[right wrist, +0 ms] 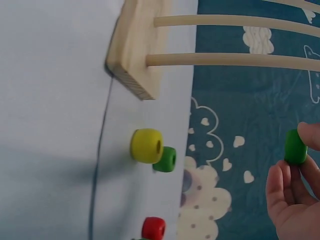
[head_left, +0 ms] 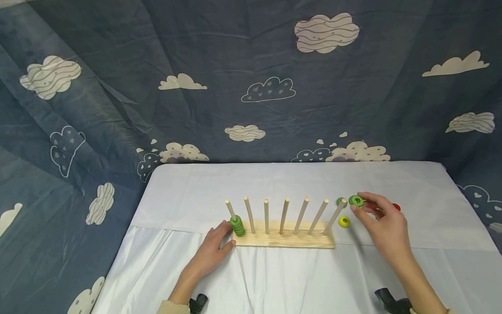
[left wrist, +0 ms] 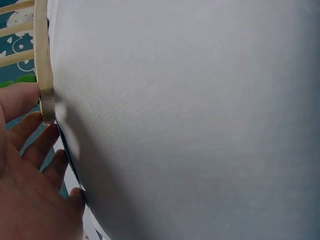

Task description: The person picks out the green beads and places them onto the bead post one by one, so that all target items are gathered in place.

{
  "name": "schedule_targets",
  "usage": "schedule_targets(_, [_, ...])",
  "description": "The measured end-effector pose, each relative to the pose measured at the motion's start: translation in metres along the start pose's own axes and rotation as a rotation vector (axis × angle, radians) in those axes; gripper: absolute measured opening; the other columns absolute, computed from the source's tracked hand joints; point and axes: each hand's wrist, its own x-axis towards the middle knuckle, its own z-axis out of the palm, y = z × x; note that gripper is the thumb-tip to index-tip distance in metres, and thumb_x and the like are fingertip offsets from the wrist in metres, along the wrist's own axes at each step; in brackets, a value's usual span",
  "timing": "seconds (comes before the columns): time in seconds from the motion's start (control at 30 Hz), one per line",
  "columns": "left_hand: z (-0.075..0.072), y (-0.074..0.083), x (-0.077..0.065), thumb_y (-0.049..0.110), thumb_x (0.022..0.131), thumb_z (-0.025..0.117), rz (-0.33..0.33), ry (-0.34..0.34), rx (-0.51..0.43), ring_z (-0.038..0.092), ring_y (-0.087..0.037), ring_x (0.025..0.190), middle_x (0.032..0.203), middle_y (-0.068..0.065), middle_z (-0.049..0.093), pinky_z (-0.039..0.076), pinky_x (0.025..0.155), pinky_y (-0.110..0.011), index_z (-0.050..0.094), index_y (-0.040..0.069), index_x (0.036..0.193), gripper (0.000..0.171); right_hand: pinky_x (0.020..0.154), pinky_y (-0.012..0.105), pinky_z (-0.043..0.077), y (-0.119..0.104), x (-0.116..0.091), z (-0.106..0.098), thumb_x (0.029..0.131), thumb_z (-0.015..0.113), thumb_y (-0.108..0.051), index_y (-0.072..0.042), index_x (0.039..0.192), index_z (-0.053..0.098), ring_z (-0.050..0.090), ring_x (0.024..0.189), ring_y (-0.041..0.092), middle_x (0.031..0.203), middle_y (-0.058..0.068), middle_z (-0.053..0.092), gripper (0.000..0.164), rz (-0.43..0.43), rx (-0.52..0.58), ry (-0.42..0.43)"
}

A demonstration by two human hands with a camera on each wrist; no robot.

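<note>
The right hand (head_left: 386,227) has its grip clamped on a green bead (head_left: 353,201), held up to the right of the pegged board (head_left: 282,240). The left hand (head_left: 211,249), its grip apart, touches the board's left end, beside the green stack (head_left: 237,226) on the leftmost peg (head_left: 230,209). A yellow bead (head_left: 344,222) and a red bead (head_left: 397,206) lie on the white-covered counter (head_left: 298,179).
</note>
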Motion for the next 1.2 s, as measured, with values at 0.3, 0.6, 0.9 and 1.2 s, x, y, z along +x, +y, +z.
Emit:
schedule_targets(0.3, [0.000,0.000,0.000,0.024,0.099,0.059,-0.003,-0.002,0.003,0.025,-0.021,0.146,0.151,-0.003,0.043,0.011,0.118,-0.053,0.044,0.013,0.148,0.052,0.089,0.005,0.041,-0.013,0.002,-0.005,0.090,0.074,-0.020,-0.009,0.128,0.062,0.055,0.096,0.009,0.117,0.002,0.061,0.041,-0.027,0.010,0.006])
schedule_targets(0.6, [-0.001,0.001,-0.001,0.024,0.099,0.059,0.004,0.002,-0.005,0.025,-0.021,0.146,0.151,-0.003,0.043,0.011,0.118,-0.053,0.044,0.014,0.148,0.052,0.087,0.003,0.041,-0.025,0.007,-0.013,0.087,0.077,-0.014,-0.010,0.128,0.063,0.054,0.100,-0.001,0.119,0.001,0.061,0.044,-0.086,0.041,0.013])
schedule_targets(0.9, [-0.001,0.002,-0.001,0.023,0.099,0.060,0.001,0.002,-0.004,0.026,-0.021,0.146,0.151,-0.004,0.043,0.012,0.118,-0.053,0.045,0.012,0.147,0.052,0.089,0.006,0.042,-0.041,0.010,-0.021,0.086,0.077,-0.008,-0.011,0.129,0.064,0.055,0.103,0.002,0.119,-0.001,0.060,0.045,-0.157,0.085,0.038])
schedule_targets(1.2, [-0.002,0.002,0.000,0.024,0.099,0.059,-0.005,-0.001,-0.003,0.026,-0.022,0.146,0.151,-0.005,0.043,0.012,0.118,-0.053,0.045,0.011,0.147,0.052,0.094,0.010,0.043,-0.060,0.014,-0.026,0.082,0.077,0.002,-0.009,0.128,0.065,0.055,0.103,0.008,0.120,0.000,0.059,0.049,-0.239,0.153,0.035])
